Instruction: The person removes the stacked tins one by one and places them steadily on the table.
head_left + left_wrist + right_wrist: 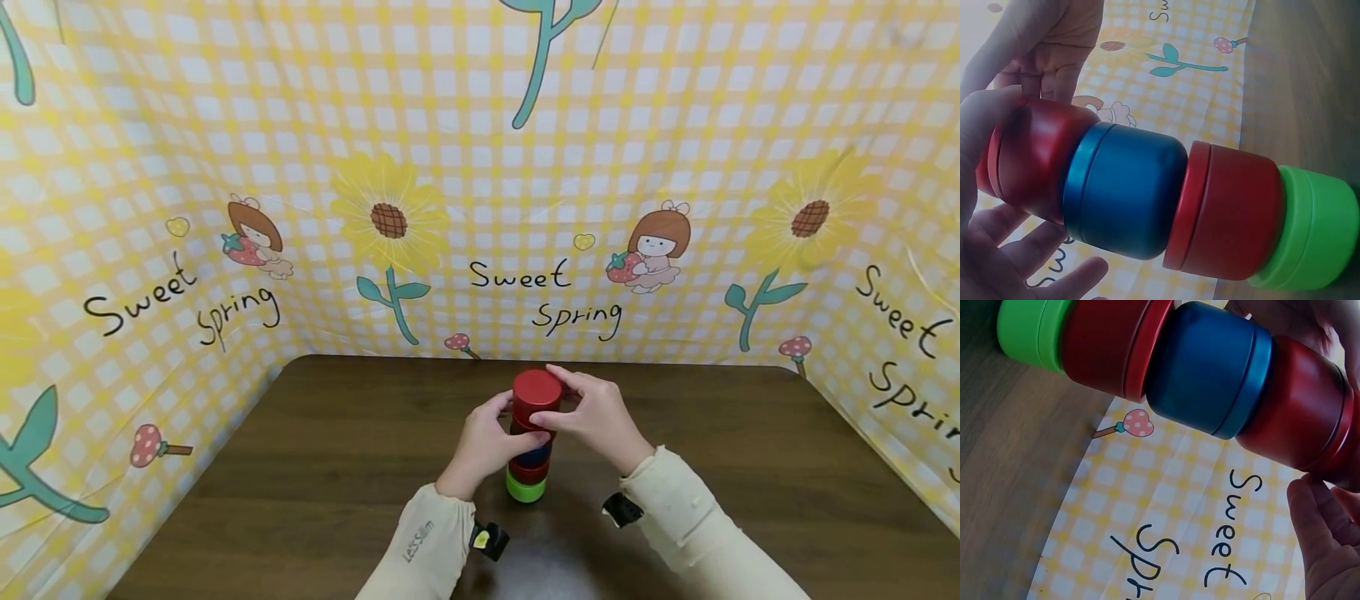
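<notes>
A column of small round lidded canisters stands on the table. From the bottom come a green canister (pixel 525 490), a red canister (pixel 1232 209), a blue canister (pixel 1207 369) and another red canister (pixel 1297 403), with a further red canister (pixel 537 390) on top. The layers sit slightly off-centre from one another. My right hand (pixel 600 412) holds the top canister between thumb and fingers. Lower on the left side, my left hand (pixel 480 437) grips round the upper red canister, its thumb across the front. Fingers hide part of the upper column in the head view.
The dark wooden table (pixel 337 483) extends to both sides of the column. Behind it hangs a yellow checked cloth (pixel 465 183) with flowers and lettering, which also encloses the sides. A dark wrist strap (pixel 489 540) shows at the left sleeve.
</notes>
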`<act>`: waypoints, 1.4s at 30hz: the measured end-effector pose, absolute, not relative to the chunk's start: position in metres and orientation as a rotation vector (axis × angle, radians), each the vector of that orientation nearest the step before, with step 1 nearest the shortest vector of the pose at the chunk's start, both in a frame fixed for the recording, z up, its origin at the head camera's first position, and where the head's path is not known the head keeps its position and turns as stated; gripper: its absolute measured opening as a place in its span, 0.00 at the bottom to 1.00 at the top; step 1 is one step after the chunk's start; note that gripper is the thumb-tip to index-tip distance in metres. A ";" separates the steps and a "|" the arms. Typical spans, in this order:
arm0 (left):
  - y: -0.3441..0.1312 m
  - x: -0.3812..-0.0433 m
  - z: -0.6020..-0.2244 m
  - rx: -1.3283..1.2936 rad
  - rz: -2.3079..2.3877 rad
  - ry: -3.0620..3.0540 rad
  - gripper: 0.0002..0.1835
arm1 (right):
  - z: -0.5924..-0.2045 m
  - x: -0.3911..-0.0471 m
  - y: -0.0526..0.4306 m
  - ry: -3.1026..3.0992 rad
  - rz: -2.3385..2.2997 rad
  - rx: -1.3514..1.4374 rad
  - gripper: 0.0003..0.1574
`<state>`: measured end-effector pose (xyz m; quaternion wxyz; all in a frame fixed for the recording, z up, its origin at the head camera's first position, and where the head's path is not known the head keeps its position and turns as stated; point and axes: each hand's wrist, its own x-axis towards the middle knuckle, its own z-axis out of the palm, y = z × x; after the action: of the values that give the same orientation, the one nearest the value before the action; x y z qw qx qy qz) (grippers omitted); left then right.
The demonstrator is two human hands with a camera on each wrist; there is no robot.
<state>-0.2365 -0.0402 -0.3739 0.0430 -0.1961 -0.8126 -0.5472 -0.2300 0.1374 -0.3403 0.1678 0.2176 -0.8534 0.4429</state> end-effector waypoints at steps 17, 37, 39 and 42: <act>-0.037 -0.235 -0.373 -0.481 -1.691 -2.524 0.30 | -0.340 -0.232 0.133 -2.435 1.290 0.555 0.34; -0.036 -0.238 -0.374 -0.469 -1.705 -2.511 0.29 | -0.330 -0.229 0.154 -2.455 1.257 0.503 0.29; -0.036 -0.239 -0.374 -0.458 -1.695 -2.520 0.29 | -0.329 -0.228 0.159 -2.450 1.258 0.493 0.29; -0.036 -0.240 -0.374 -0.453 -1.672 -2.531 0.29 | -0.327 -0.226 0.167 -2.439 1.246 0.477 0.28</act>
<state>-0.2397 -0.0363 -0.3736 0.0370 -0.1477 -0.8246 -0.5448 -0.2261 0.1667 -0.3274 0.1800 0.1687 -0.8629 0.4410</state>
